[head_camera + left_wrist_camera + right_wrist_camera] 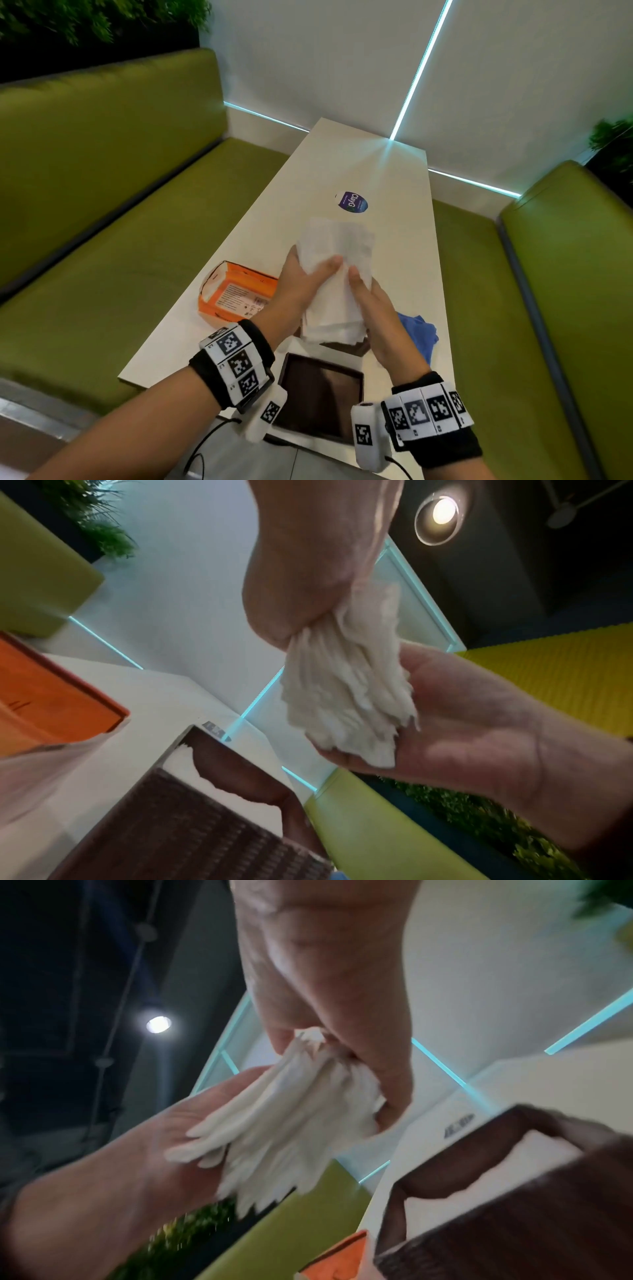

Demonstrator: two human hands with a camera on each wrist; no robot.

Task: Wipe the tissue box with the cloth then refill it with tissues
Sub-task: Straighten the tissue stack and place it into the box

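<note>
1. Now we're on the refill: both hands hold the tissues (334,274) above the box (320,394), lid off.
2. Left hand (301,277) and right hand (371,305) curl round the stack.
3. Cloth (419,334) lies aside; wiping looks finished.
4. Next: square the stack and lower it into the box.

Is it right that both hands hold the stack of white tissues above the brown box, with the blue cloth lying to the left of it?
Not quite: the blue cloth lies to the right of the brown box, as the head view shows. Both the left hand and right hand do hold the white tissues above it.
</note>
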